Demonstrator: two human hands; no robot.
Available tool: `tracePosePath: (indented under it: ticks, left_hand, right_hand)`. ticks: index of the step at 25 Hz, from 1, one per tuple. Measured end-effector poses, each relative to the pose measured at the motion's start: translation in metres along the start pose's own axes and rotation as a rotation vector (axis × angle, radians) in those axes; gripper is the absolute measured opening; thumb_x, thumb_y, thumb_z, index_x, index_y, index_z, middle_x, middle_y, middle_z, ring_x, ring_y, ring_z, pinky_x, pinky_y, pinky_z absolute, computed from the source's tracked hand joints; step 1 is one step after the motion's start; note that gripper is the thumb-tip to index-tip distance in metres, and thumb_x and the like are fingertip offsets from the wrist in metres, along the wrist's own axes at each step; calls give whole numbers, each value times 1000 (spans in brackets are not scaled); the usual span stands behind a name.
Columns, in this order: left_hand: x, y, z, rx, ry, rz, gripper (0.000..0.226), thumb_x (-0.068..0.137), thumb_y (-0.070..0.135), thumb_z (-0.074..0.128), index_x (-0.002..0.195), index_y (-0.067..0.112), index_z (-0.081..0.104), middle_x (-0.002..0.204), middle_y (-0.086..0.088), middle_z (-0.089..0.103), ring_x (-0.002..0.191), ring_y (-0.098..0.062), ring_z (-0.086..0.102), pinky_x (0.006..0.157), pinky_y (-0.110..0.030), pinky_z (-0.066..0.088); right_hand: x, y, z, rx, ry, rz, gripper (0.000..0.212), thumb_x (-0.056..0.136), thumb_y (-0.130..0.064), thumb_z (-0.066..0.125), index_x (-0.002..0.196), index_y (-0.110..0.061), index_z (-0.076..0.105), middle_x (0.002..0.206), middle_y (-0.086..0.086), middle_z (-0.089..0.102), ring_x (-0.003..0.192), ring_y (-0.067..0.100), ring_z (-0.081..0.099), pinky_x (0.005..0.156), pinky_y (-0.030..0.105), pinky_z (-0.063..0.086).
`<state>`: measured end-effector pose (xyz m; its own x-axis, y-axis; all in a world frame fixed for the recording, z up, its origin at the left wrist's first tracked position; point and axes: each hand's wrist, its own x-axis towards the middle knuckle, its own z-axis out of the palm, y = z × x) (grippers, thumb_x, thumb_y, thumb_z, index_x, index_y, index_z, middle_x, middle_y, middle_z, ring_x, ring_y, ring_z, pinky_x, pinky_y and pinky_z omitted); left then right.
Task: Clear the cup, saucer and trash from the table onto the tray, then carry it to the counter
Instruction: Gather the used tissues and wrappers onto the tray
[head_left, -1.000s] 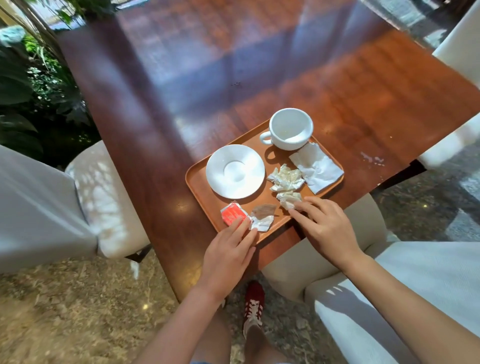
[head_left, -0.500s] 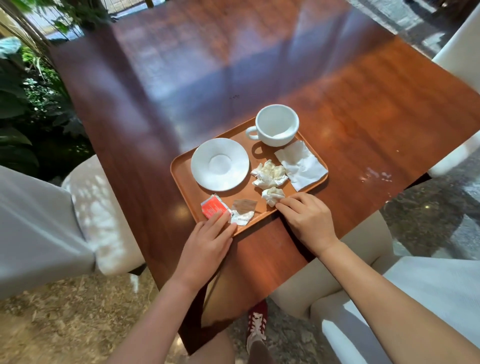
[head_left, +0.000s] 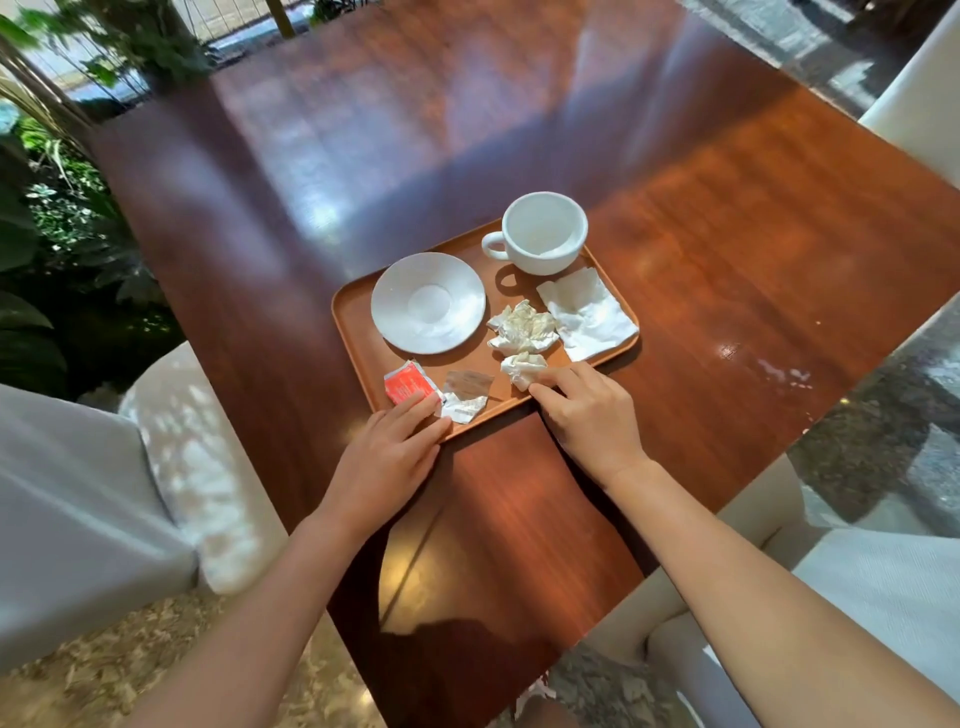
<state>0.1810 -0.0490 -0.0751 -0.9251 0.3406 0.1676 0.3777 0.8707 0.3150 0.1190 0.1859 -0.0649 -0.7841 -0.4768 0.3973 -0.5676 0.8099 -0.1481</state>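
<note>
We see the tray (head_left: 358, 332) further onto the table (head_left: 701, 218) than 0.5 s ago, cup (head_left: 543, 233), saucer (head_left: 428, 303), napkin (head_left: 589, 314), wrappers (head_left: 413, 383) unmoved on it, left hand (head_left: 387, 460) still flat, fingers spread on near rim, right hand (head_left: 589, 415) fingertips still against crumpled tissue (head_left: 522, 368) at rim, grasp unclear.

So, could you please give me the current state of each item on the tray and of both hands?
cup: upright on the tray, looks empty
saucer: flat, bare, beside the cup
flat napkin: spread out
large tissue wad: crumpled
small tissue wad: crumpled
red packet: torn open
tray: loaded, on the table
left hand: on the tray's near edge
right hand: at the near edge, touching the small wad
</note>
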Motion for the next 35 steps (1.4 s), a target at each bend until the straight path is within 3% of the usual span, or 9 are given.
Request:
tracePosePath:
  ticks: [7,11,14,18,22,25,29,33,35]
  left_hand:
    - [-1,28,4,-20,111,-244,30,75,10,69,106,8,69,124,-14,63,116,-29,57,92,-46,44]
    - [13,69,11,-106,266,-218,39,79,8,57,117,4,62,129,-12,59,123,-25,51,100,-37,40]
    - [41,115,33,-181,133,-131,48,85,19,50,132,10,51,142,-10,47,136,-22,37,110,-37,27]
    - [73,158,79,-81,-121,-121,55,91,38,40,143,22,34,155,-9,28,145,-23,15,115,-50,16]
    - [81,161,101,76,-160,-163,59,89,49,36,143,25,32,153,-9,32,145,-22,14,114,-51,7]
    - [80,161,104,96,-150,-160,60,88,51,36,143,27,30,152,-9,33,144,-21,14,114,-50,7]
    - [81,160,105,111,-155,-166,61,88,52,36,143,27,28,155,-7,27,145,-19,9,114,-50,8]
    - [81,160,102,105,-174,-182,63,89,53,35,146,32,21,158,-3,19,146,-17,4,115,-48,4]
    - [80,161,102,112,-182,-191,64,89,54,33,147,34,16,158,-1,16,146,-15,1,115,-47,3]
  right_hand:
    - [-12,13,-10,164,-99,16,24,76,-3,68,100,-6,69,91,11,70,84,27,66,71,34,56]
    - [-9,35,-26,172,-16,66,21,78,-6,66,99,-8,70,92,10,70,83,27,67,68,34,56]
    - [20,68,-28,70,-71,89,32,81,-10,66,113,-10,65,112,14,67,104,31,62,80,39,54]
    - [48,89,-14,-17,-430,54,44,92,-18,53,136,-18,44,146,13,42,136,28,34,103,42,40]
    - [51,92,1,22,-533,0,45,94,-12,46,138,-20,40,144,10,42,136,25,31,101,40,42]
    - [47,94,2,109,-469,45,38,93,-10,49,130,-16,51,139,11,50,134,26,37,100,41,44]
    - [48,98,-4,202,-362,103,27,90,-6,52,113,-9,66,122,14,64,117,28,54,94,40,48]
    - [30,104,-32,432,-122,245,27,83,0,61,109,-8,68,120,14,67,113,25,60,99,32,44]
    - [-1,126,-52,460,11,353,28,79,4,65,104,-6,70,114,15,69,108,20,62,97,18,40]
